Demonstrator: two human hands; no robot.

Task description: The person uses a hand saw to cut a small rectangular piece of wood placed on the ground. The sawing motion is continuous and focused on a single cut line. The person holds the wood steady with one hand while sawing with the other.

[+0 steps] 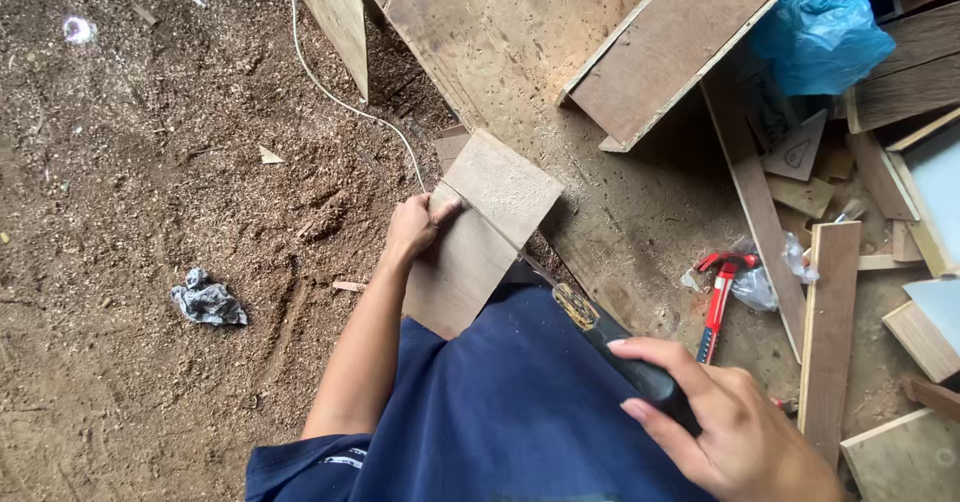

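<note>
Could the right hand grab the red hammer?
Probably yes: the red hammer lies bare on the floor just beyond the right hand, but that hand is already gripping a saw handle.
</note>
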